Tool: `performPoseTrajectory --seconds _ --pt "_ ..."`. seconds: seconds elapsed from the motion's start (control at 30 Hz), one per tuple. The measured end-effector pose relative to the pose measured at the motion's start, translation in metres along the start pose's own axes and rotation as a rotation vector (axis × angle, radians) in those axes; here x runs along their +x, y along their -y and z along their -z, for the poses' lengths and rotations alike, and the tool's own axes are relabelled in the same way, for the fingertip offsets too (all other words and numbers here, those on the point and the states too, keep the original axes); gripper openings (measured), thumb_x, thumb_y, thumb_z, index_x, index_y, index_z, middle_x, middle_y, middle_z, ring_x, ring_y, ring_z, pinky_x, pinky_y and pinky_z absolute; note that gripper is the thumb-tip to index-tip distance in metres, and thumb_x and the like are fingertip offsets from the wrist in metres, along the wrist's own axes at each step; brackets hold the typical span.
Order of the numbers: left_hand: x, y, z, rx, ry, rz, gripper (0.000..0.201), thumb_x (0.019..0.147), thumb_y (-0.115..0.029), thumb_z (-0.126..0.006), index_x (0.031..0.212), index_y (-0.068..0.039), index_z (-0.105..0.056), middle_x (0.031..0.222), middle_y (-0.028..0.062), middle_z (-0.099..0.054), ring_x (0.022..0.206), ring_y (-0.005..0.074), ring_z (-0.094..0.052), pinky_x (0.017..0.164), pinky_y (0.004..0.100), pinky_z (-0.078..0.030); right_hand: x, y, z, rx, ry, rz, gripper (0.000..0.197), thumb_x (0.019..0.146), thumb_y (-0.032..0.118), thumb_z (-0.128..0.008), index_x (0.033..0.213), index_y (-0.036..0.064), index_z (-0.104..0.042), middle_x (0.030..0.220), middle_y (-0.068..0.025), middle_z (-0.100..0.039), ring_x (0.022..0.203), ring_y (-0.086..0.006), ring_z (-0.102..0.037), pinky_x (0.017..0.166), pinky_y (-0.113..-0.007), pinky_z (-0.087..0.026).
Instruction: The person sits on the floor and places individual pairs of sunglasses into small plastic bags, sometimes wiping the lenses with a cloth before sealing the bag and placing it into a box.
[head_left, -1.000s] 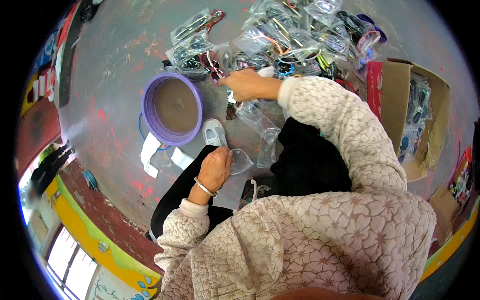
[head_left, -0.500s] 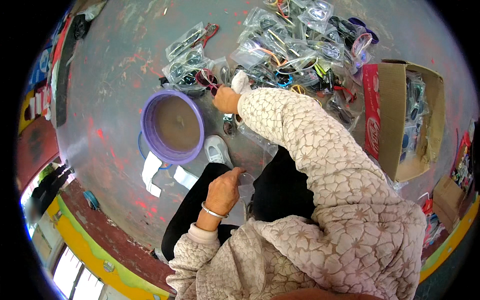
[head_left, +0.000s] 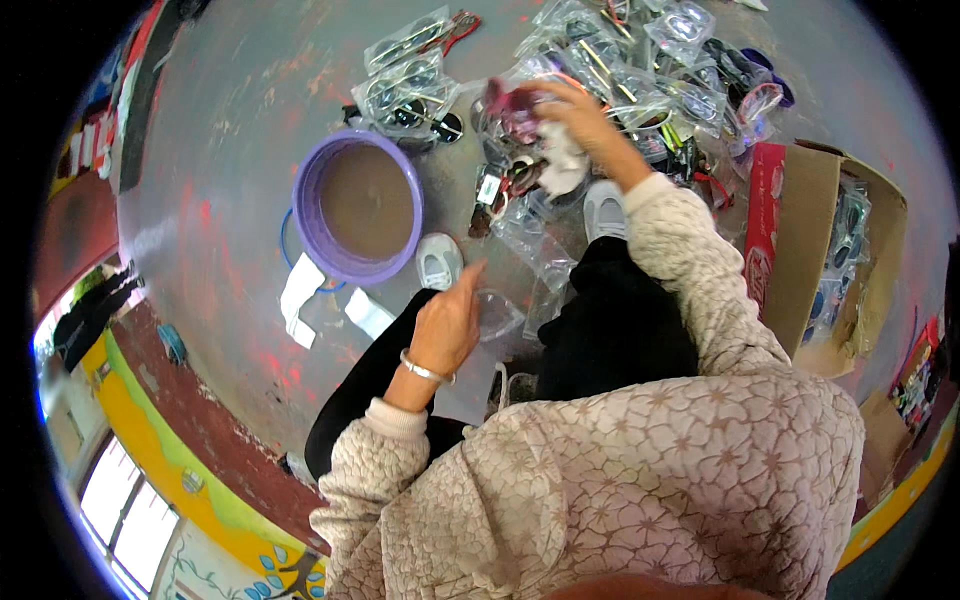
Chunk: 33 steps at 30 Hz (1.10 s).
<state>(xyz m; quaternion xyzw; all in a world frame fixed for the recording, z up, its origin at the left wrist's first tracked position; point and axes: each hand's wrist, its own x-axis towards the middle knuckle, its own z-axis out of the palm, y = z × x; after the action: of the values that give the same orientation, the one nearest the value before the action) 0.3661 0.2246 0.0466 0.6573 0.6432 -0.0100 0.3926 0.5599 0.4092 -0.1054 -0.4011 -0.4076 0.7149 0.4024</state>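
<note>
My right hand (head_left: 588,122) is closed on a pair of dark red sunglasses (head_left: 513,112), which motion blurs. A crumpled white cloth (head_left: 563,162) hangs from the same hand. Close to my left knee, my left hand (head_left: 446,328) pinches a clear plastic bag (head_left: 498,314); its thumb side is partly hidden. Below the right hand lie loose sunglasses (head_left: 487,192) with a white tag. Beyond it spreads a heap of bagged sunglasses (head_left: 590,55), and a smaller group of bagged sunglasses (head_left: 408,85) lies to its left.
A purple basin (head_left: 306,205) of murky water stands left of my left shoe (head_left: 439,262). White cloths (head_left: 300,295) lie beside it. At the right, an open cardboard box (head_left: 800,250) holds more bagged sunglasses. Empty clear bags (head_left: 535,240) lie between my feet.
My right hand has lifted the dark red sunglasses off the floor beside the basin and carried them right, with the white cloth. My left hand has stayed near my knee with the bag.
</note>
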Motion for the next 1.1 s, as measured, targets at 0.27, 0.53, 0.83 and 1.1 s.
performPoseTrajectory --seconds 0.27,0.53,0.83,1.1 --pt "0.089 0.017 -0.048 0.167 0.057 0.030 0.030 0.077 -0.012 -0.051 0.107 -0.010 -0.053 0.074 0.0220 -0.059 0.074 0.0407 -0.057 0.068 0.0484 -0.044 -0.058 0.011 0.083 0.202 -0.175 -0.170 0.041 0.075 0.003 -0.049 0.116 0.0069 -0.051 0.075 -0.0049 -0.058 0.054 -0.0094 -0.054 0.045 -0.022 -0.046" --pt "0.168 0.015 -0.075 -0.335 -0.132 -0.111 0.067 0.070 -0.026 -0.067 0.123 0.002 -0.037 0.095 0.0209 -0.060 0.086 0.0343 -0.060 0.080 0.0388 -0.045 -0.077 0.053 0.063 0.355 0.028 -0.135 0.046 0.072 0.006 -0.054 0.117 0.0038 -0.048 0.086 -0.0053 -0.057 0.059 -0.0083 -0.054 0.047 -0.020 -0.049" --pt "0.088 -0.081 0.071 -1.656 0.082 -0.052 0.050 0.083 -0.035 -0.058 0.122 -0.006 -0.043 0.117 0.0095 -0.051 0.112 0.0215 -0.044 0.095 0.0353 -0.036 -0.089 0.156 -0.013 0.214 0.283 -0.109 0.039 0.076 0.012 -0.056 0.112 -0.0021 -0.049 0.087 -0.0061 -0.058 0.063 -0.0092 -0.056 0.051 -0.022 -0.049" --pt "-0.011 -0.104 0.137 -1.990 -0.072 -0.554 0.040 0.086 -0.038 -0.050 0.112 -0.007 -0.048 0.105 0.0106 -0.055 0.102 0.0243 -0.051 0.092 0.0412 -0.040 -0.130 0.250 -0.111 -0.084 0.648 -0.017 0.020 0.081 0.011 -0.053 0.094 -0.0014 -0.060 0.079 -0.0061 -0.063 0.056 -0.0096 -0.058 0.049 -0.022 -0.049"
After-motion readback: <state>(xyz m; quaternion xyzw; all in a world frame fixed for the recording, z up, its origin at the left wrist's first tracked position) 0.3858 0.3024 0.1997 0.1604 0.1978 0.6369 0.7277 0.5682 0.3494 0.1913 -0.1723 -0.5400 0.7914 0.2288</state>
